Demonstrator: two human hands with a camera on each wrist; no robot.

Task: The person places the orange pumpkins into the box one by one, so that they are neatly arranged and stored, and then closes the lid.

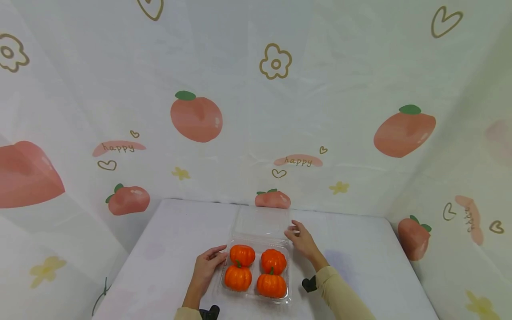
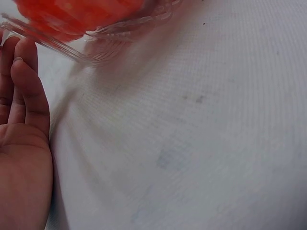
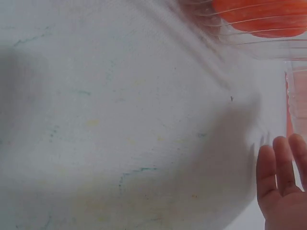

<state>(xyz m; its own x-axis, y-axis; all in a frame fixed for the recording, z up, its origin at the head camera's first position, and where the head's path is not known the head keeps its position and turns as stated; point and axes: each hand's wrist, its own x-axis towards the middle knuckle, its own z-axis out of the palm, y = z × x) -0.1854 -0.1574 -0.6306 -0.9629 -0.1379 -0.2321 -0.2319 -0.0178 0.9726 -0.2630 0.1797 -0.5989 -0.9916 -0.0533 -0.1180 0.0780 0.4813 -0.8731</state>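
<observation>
Head view shows your left hand [image 1: 208, 263] with relaxed, nearly straight fingers resting against the left side of the clear clamshell box [image 1: 256, 291], gripping nothing, while your right hand [image 1: 302, 240] is likewise loosely spread, its fingertips touching the right edge of the raised lid [image 1: 262, 223]. The box sits near the front edge of the desk [image 1: 168, 240], about midway along it, between your two hands, with four small pumpkins [image 1: 242, 254] in it.

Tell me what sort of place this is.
Probably a staged tabletop booth, not a real kitchen: a printed backdrop of peaches, flowers and "happy" wraps three sides of a white-covered table, where two hands tend a clear plastic clamshell holding four small pumpkins.
</observation>
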